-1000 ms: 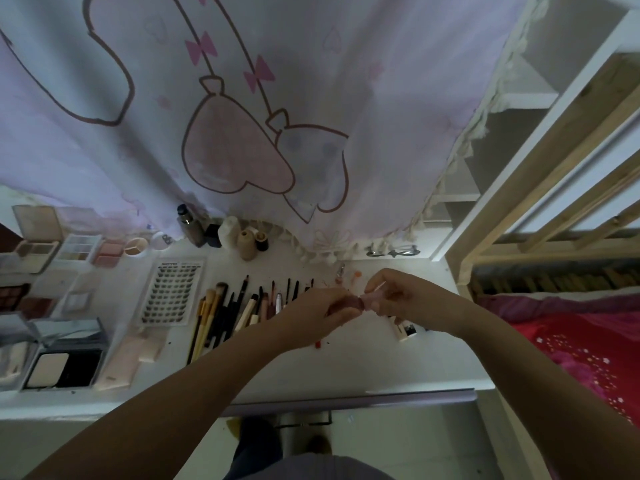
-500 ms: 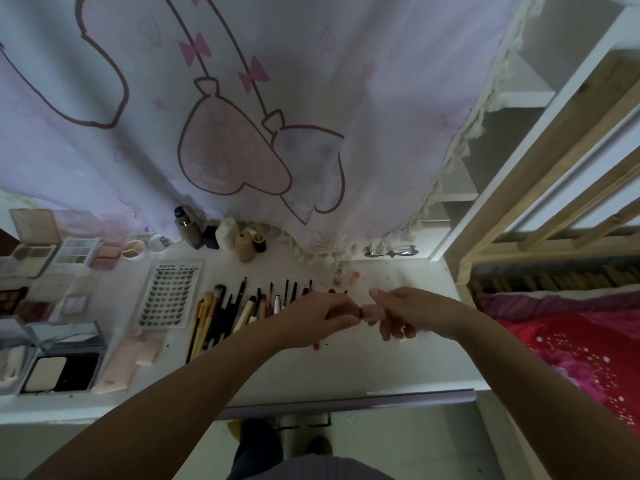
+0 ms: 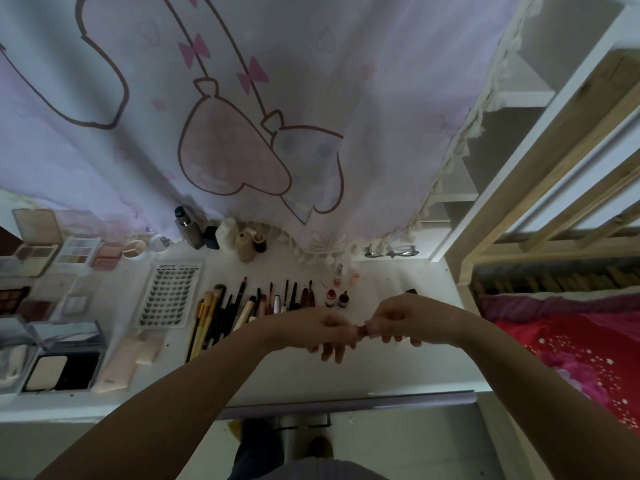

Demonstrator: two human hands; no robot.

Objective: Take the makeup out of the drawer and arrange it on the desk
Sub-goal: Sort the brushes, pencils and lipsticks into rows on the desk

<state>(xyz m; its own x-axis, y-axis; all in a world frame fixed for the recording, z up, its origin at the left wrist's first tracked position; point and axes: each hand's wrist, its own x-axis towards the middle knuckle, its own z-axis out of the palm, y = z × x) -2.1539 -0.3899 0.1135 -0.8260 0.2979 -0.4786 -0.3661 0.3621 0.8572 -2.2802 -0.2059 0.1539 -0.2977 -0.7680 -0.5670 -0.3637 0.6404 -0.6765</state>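
Left hand (image 3: 323, 332) and right hand (image 3: 398, 320) above desk (image 3: 398, 372), fingers pinching small pink item (image 3: 363, 330), possibly lipstick

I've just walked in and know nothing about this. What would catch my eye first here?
Probably the two hands meeting over the middle of the white desk: the left hand and right hand both pinch one small pinkish makeup item between them. Left of them lies a neat row of brushes. Above everything hangs a big pale curtain with a pink cartoon print.
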